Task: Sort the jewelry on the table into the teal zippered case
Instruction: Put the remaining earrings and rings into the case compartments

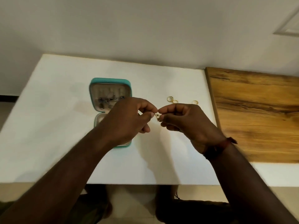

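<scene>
Your left hand [127, 120] and right hand [186, 120] meet fingertip to fingertip above the white table [64, 126]; each is curled, thumb against forefinger, and between them they pinch one small gold piece [157, 118]; it is too small and blurred to tell what kind of jewelry it is, beyond a roughly triangular outline.

The teal case [110, 81] lies open on the table under and beyond your left hand; that hand and wrist cover most of its nearer half, so you see only a strip of pale lining by your knuckles and a teal corner below your wrist; what lies in that half cannot be told. The farther half shows in full beyond your left fingers; its pale lining holds a cluster of small dark pieces [107, 101], just past your forefinger.

Just beyond the knuckles of your right hand two gold rings [169, 99] lie on the table, touching each other; the nearer of the two is partly hidden by your forefinger. A lone ring [195, 102] lies apart from them, farther to the right, its lower edge cut off by the back of your right hand.

To the right of your right hand a wooden board [258, 110] lies on the table, its long edge close to your wrist; a dark wrist band [216, 147] sits around that wrist, a loose end sticking out toward the board. Beyond both hands the table meets a plain pale wall [145, 29].
</scene>
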